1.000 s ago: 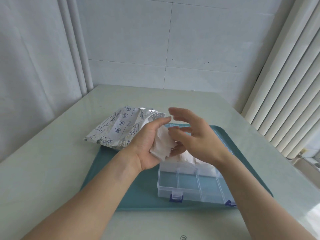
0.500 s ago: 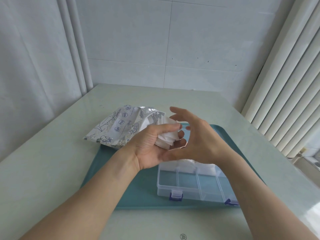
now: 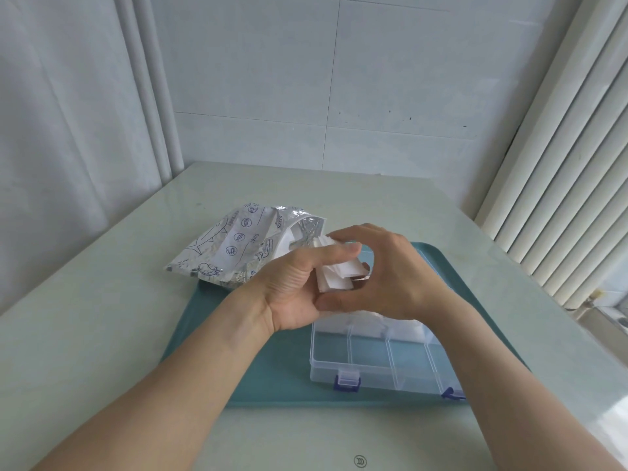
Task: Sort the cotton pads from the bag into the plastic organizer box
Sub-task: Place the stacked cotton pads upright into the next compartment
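Pale green glossy table (image 3: 102,334) carries a teal rectangular plastic tray (image 3: 272,379), which sits toward the table's right half, its near edge close to the table's near edge. Silver foil bag with blue printed drawings (image 3: 234,249) lies on its side, straddling the tray's far-left corner, partly on the table; its open mouth faces right, with white pads visible inside. Clear plastic organizer box with blue latches (image 3: 373,365) sits on the tray's near-right part, latches facing the near edge. The front row of compartments shows only the tray colour through it; the row behind holds white cotton pads (image 3: 401,322), partly hidden by the right wrist. Both hands are raised above the box's far-left corner. Left hand (image 3: 292,287), palm up, has fingers and thumb curled round a small stack of white square cotton pads (image 3: 339,271). Right hand (image 3: 397,273), fingers arched, pinches the same stack from the right side, thumb below, fingertips on top.
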{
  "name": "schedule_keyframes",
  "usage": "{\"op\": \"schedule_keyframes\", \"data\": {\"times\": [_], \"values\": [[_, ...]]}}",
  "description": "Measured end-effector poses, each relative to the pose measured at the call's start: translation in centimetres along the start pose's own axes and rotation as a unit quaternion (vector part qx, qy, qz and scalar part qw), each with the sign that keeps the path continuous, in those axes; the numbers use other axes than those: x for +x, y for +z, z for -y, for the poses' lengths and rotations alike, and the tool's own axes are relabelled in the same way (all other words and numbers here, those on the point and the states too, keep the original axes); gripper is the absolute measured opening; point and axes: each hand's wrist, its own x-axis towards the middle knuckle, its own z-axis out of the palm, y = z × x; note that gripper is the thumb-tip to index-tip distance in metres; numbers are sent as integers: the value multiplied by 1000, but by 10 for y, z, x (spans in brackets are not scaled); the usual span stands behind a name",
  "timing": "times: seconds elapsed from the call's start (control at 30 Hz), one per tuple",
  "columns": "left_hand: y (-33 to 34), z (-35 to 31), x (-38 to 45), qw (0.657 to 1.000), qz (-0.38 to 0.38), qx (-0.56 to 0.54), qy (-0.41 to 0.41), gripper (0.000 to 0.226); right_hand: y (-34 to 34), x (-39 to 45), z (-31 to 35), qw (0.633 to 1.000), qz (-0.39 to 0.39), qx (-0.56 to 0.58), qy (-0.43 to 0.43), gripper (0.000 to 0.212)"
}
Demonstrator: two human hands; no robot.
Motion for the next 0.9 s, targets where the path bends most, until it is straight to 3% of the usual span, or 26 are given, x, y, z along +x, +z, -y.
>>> {"op": "schedule_keyframes", "data": {"times": [0.17,0.37,0.5,0.6,0.7,0.9], "values": [[3,-5,0,995,-17,-93,-21,26,-2,0,0,1000,-14,23,9,88],[1,-3,1,994,-93,-63,-5,27,-7,-1,-3,999,-12,51,-7,86],[2,0,1,997,-72,-27,-7,24,-11,-2,-4,996,-26,86,-5,64],[4,1,-1,997,-72,-29,-6,29,-14,-3,-4,996,-10,92,-12,71],[0,-2,1,997,-50,-66,4,50,-15,-3,-7,996,-6,86,-26,71],[-1,-4,4,995,-62,-73,-12,37,-16,-3,-10,995,-36,88,-26,60]]}}
